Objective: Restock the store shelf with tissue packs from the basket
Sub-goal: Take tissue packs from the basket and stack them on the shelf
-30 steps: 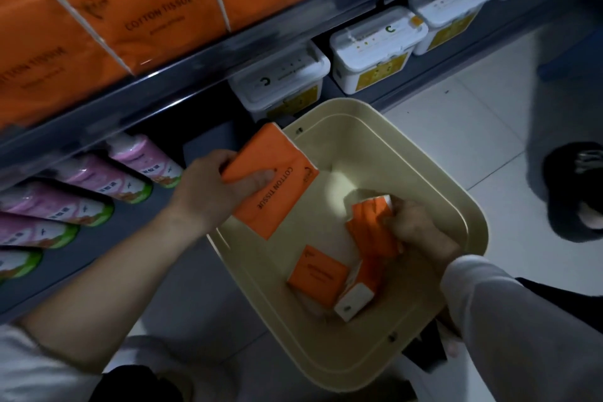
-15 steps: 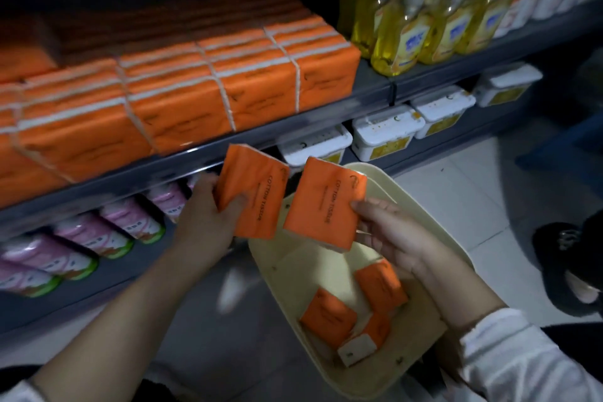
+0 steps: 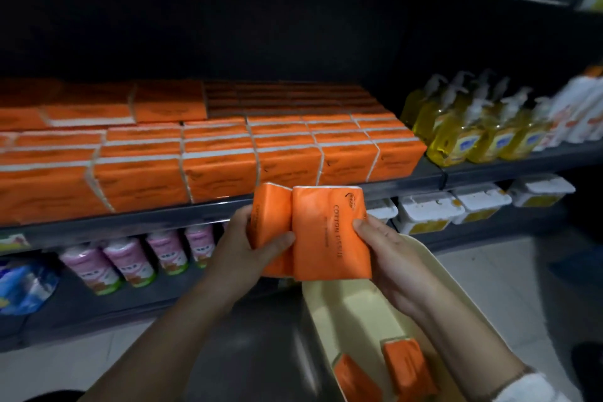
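Left: left hand (image 3: pixel 241 248) is gripping the first tissue pack (image 3: pixel 270 228), thumb curling across its lower front, fingers hidden behind.
Centre: second tissue pack (image 3: pixel 329 235) is standing upright, long axis vertical, touching the first edge to edge.
Right: right hand (image 3: pixel 391 258) is pinching its right edge, thumb on the face.
Both packs are hanging just below the stocked shelf row (image 3: pixel 287 166), which is lying up and ahead of the fingers, seemingly equally near each hand.
Basket (image 3: pixel 359 313) below is holding further packs (image 3: pixel 409 365).

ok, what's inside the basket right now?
Two orange tissue packs lie at the near end of the basket. The right hand, its forearm and the frame edge hide part of its floor.
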Tool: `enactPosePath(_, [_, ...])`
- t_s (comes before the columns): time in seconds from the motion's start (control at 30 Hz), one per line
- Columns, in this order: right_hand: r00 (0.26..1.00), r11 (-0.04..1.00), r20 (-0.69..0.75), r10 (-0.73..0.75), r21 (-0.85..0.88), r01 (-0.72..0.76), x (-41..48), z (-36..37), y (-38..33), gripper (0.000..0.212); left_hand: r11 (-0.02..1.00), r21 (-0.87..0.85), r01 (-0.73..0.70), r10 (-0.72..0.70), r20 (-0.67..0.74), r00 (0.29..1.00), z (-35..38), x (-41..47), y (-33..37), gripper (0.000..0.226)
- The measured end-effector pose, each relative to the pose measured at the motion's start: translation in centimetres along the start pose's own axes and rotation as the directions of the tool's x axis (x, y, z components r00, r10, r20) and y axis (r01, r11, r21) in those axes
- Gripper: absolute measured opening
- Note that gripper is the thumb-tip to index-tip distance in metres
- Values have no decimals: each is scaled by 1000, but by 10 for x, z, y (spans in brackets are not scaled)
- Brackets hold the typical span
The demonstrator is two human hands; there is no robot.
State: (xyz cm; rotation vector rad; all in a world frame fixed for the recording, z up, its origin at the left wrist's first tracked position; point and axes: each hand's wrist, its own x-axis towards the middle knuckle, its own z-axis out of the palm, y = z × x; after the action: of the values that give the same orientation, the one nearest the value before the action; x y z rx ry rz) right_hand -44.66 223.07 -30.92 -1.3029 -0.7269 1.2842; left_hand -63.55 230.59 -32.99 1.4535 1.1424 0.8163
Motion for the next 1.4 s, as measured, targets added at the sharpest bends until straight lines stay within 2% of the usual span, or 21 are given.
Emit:
enactPosePath(0.1, [998,997,63,-8,-73,13,4,15,-10,33,986,-164,-41,47,33,998,-12,1,7,76])
enactPosePath(0.23, [988,982,138,-66,-165,88,7,36,-25,31,951,-308,-33,62,85,994,-24,-1,22,84])
enactPosePath(0.37, [980,966,113,-164,-183,182,13,56,-38,27,921,-385,-52,25,-76,997,-27,1,32,71])
enactPosePath(0.43, [980,964,49,-195,-172,201,16,62,-39,31,905,-417,-80,16,-155,988,-28,3,36,69])
enactPosePath(0.53, [991,989,49,-125,-79,129,19,72,-32,66,874,-458,-164,8,-323,946,-35,7,41,71])
enactPosePath(0.57, [993,995,75,-95,-30,98,19,77,-29,69,860,-475,-189,7,-359,933,-38,8,43,73])
enactPosePath(0.73, [994,989,109,-27,146,11,26,103,-33,28,822,-531,-206,38,-309,950,-40,18,44,84])
enactPosePath(0.83, [996,986,88,-22,166,7,37,107,-48,23,784,-581,-220,62,-279,958,-47,32,42,83])
enactPosePath(0.97, [996,993,41,-74,95,70,64,104,-69,18,844,-471,-256,73,-371,926,-67,51,42,90])
enactPosePath(1.07, [995,995,-19,-103,3,103,94,99,-85,13,858,-421,-293,36,-520,853,-86,58,47,81])
enactPosePath(1.13, [994,994,-67,-90,-62,86,117,95,-92,9,879,-396,-265,-11,-573,820,-97,59,48,72])
enactPosePath(1.27, [996,982,-84,-39,-187,22,165,97,-100,9,903,-376,-209,-35,-549,835,-108,68,42,72])
enactPosePath(1.33, [996,975,-91,-23,-222,3,186,104,-104,2,892,-410,-188,-70,-537,841,-110,74,42,78])
enactPosePath(1.4, [994,972,-111,-22,-233,-5,205,111,-108,6,867,-466,-174,-108,-516,850,-113,78,40,77])
